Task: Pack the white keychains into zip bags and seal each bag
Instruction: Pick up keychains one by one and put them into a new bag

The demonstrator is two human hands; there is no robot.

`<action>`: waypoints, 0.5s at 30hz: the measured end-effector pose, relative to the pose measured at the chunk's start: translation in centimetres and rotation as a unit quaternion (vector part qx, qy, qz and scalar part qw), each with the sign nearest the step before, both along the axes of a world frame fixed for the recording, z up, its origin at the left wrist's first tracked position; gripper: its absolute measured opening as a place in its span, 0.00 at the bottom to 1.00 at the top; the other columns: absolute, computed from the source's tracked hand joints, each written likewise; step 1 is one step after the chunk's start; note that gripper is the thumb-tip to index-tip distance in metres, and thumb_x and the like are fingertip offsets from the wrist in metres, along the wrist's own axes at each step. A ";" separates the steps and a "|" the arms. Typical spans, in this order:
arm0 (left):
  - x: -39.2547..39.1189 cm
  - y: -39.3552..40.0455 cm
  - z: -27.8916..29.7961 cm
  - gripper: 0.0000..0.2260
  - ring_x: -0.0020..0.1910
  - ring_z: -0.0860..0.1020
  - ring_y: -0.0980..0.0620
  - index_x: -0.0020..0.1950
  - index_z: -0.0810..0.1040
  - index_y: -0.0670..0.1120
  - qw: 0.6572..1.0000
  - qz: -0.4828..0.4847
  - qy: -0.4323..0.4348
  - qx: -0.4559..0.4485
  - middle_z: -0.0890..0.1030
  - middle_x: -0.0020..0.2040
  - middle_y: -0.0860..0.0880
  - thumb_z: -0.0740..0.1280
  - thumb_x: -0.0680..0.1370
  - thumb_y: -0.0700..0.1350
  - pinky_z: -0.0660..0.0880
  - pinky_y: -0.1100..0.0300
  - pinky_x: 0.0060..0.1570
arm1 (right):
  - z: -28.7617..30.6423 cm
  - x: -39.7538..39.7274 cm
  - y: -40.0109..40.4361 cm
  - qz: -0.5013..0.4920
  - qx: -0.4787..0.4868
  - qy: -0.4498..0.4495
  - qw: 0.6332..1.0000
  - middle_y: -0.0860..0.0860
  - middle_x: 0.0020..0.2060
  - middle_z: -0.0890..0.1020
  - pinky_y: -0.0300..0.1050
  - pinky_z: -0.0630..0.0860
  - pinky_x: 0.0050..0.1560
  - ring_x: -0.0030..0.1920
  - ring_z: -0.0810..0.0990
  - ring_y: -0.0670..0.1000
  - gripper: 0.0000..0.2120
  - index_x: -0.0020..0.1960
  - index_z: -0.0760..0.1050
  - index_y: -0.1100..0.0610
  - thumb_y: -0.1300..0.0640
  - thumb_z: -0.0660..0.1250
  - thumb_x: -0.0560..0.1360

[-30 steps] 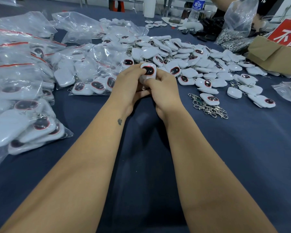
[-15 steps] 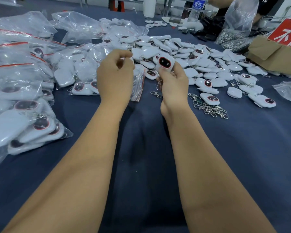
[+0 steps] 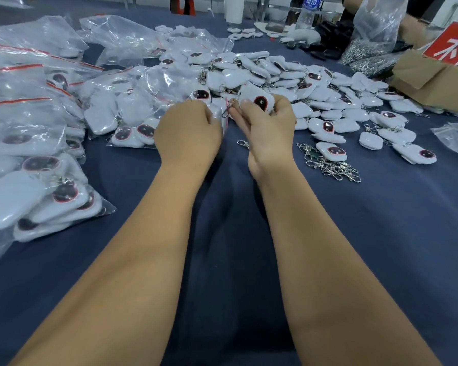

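Both forearms are extended from the lower frame to centre. A white keychain (image 3: pixel 258 100) is clamped in the curled fingers of the right hand (image 3: pixel 269 130). The left hand (image 3: pixel 188 133) is fisted, its fingers pinching a zip bag (image 3: pixel 224 114) edge. Loose keychains (image 3: pixel 288 75) are heaped beyond on the desk (image 3: pixel 381 233).

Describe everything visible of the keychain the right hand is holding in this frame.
The keychain is a small, rounded white block that looks like smooth plastic, with a dark oval window ringed in red on the face turned toward the camera. A thin metal clasp hangs from its left end. The right hand grips it, thumb and fingers curled round its lower edge, holding it raised in front of the loose keychain pile. The left hand, beside it, grips a clear zip bag near the clasp.
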State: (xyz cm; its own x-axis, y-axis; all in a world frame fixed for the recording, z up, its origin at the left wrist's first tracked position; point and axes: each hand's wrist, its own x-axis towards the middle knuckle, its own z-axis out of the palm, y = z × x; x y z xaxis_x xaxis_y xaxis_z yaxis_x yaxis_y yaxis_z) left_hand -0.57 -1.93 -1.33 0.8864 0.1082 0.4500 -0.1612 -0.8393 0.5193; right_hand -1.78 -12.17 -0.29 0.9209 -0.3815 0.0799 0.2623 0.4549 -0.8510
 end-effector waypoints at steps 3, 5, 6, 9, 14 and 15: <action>-0.4 0.2 0.6 0.10 0.38 0.76 0.46 0.38 0.80 0.44 0.991 -0.006 -0.029 -0.134 0.80 0.34 0.48 0.62 0.74 0.46 0.68 0.55 0.36 | -0.1 -0.2 0.8 0.040 -0.022 -0.014 0.999 0.57 0.41 0.78 0.46 0.82 0.52 0.42 0.83 0.53 0.08 0.48 0.69 0.61 0.72 0.65 0.76; -0.4 0.3 0.8 0.08 0.38 0.76 0.51 0.39 0.79 0.47 0.979 -0.005 -0.032 -0.204 0.78 0.32 0.53 0.63 0.74 0.46 0.67 0.58 0.38 | -0.5 -0.2 1.1 0.009 -0.154 0.015 0.988 0.54 0.40 0.79 0.42 0.80 0.49 0.41 0.80 0.48 0.08 0.45 0.71 0.59 0.67 0.68 0.76; -0.3 0.3 0.9 0.07 0.38 0.76 0.53 0.40 0.79 0.49 0.971 -0.004 -0.035 -0.235 0.77 0.32 0.56 0.63 0.75 0.45 0.68 0.60 0.38 | -0.7 0.0 1.2 -0.024 -0.270 0.030 0.962 0.51 0.37 0.78 0.39 0.76 0.45 0.39 0.76 0.44 0.10 0.41 0.71 0.55 0.63 0.70 0.75; -0.1 0.2 0.9 0.05 0.39 0.74 0.57 0.41 0.79 0.50 0.957 -0.011 -0.059 -0.285 0.78 0.38 0.56 0.63 0.74 0.45 0.70 0.66 0.40 | -1.2 0.3 1.3 -0.038 -0.489 0.043 0.870 0.53 0.39 0.73 0.44 0.68 0.45 0.42 0.68 0.52 0.16 0.34 0.68 0.54 0.53 0.68 0.78; -0.1 0.1 0.9 0.07 0.47 0.74 0.56 0.45 0.82 0.50 0.967 -0.019 -0.093 -0.235 0.75 0.48 0.52 0.64 0.75 0.47 0.62 0.76 0.36 | -1.2 -0.2 1.4 0.061 -0.443 0.044 0.893 0.55 0.41 0.79 0.48 0.72 0.47 0.42 0.73 0.53 0.15 0.52 0.76 0.65 0.55 0.56 0.83; -0.1 0.1 0.8 0.08 0.49 0.74 0.54 0.46 0.83 0.49 0.970 -0.022 -0.098 -0.223 0.74 0.48 0.52 0.64 0.75 0.47 0.62 0.73 0.37 | -1.2 -0.3 1.5 0.080 -0.424 0.032 0.901 0.51 0.40 0.78 0.45 0.72 0.46 0.41 0.73 0.48 0.13 0.53 0.76 0.64 0.57 0.56 0.83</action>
